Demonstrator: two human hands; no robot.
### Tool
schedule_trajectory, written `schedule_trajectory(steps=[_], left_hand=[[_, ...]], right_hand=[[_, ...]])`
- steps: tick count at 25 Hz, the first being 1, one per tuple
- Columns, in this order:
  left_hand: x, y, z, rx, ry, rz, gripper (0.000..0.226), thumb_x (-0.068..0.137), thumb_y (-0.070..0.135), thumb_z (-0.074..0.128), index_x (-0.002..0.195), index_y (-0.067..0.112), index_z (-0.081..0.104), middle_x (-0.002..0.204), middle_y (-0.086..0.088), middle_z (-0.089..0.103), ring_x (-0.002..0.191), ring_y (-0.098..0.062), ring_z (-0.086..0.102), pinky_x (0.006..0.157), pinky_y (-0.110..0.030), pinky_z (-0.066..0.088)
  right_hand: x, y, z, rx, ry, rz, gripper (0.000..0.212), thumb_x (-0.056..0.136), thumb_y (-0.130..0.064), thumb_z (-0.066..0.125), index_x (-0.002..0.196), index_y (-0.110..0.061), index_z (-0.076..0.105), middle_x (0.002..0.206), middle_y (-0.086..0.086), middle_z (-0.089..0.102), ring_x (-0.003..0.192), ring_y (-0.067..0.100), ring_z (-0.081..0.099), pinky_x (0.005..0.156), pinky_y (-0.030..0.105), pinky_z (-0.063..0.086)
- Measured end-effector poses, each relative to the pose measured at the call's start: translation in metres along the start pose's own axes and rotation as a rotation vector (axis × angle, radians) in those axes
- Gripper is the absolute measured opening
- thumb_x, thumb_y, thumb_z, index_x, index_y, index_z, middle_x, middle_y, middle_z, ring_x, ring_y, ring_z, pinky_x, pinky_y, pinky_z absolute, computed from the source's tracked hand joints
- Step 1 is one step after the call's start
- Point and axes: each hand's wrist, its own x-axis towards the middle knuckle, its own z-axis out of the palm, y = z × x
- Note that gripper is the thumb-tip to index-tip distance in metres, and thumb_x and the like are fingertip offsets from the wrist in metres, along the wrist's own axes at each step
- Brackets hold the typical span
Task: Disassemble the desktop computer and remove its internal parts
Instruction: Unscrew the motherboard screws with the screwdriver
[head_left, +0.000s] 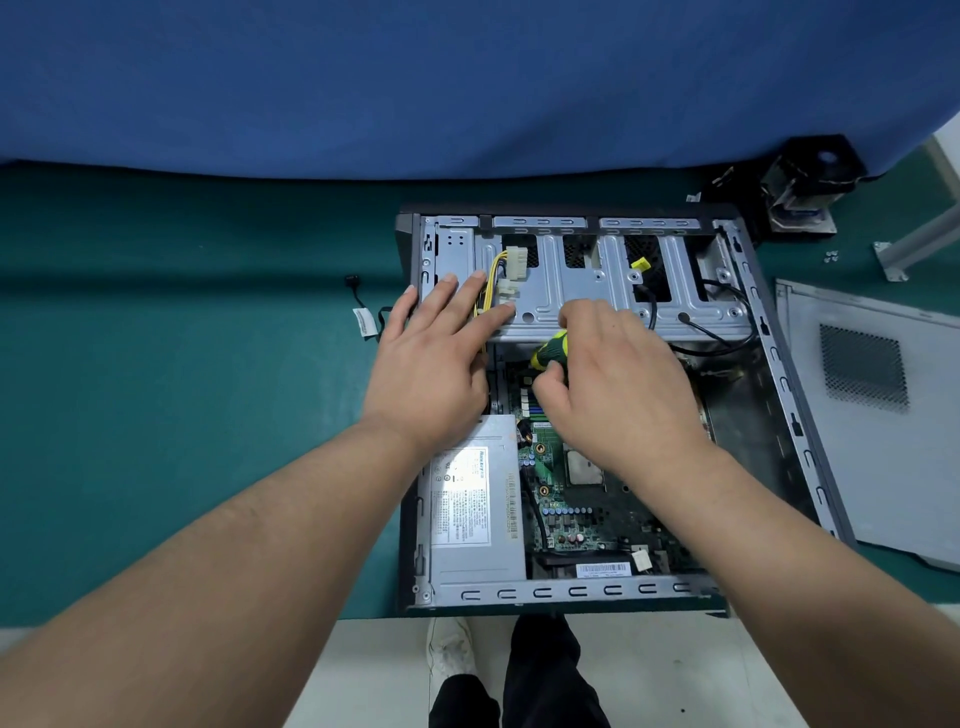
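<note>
Two hands over the open computer case (779, 358), lying on its side on the green table (182, 389). Left hand (436, 358) rests flat, fingers straight, on the drive cage (571, 280). Right hand (618, 384) grips a green-yellow screwdriver (550, 351); its tip is hidden. Right forearm covers part of the motherboard (576, 514).

I see a green-and-yellow screwdriver (549, 349), a green motherboard (566, 499), a grey case (571, 592), yellow wires (491, 275), a teal mat (182, 364), and a blue cloth (415, 78).
</note>
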Motion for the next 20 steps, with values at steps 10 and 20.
schedule_trajectory(steps=[10, 20], left_hand=[[0.000, 0.001, -0.002, 0.002, -0.003, -0.002, 0.063, 0.093, 0.023, 0.055, 0.152, 0.040, 0.044, 0.169, 0.007, 0.023, 0.157, -0.020, 0.017, 0.127, -0.046, 0.005], [0.000, 0.002, -0.002, -0.013, -0.010, -0.009, 0.063, 0.093, 0.023, 0.053, 0.152, 0.041, 0.043, 0.170, 0.008, 0.022, 0.157, -0.019, 0.016, 0.127, -0.045, 0.004]], right_hand=[[-0.002, -0.006, -0.001, -0.088, 0.039, 0.012, 0.028, 0.096, -0.038, 0.044, 0.110, -0.014, 0.049, 0.086, 0.005, 0.061, 0.077, 0.031, 0.059, 0.061, 0.037, 0.034], [-0.010, -0.005, 0.003, -0.039, 0.056, 0.114, 0.036, 0.099, -0.045, 0.040, 0.113, -0.013, 0.050, 0.086, 0.005, 0.063, 0.076, 0.033, 0.062, 0.056, 0.037, 0.042]])
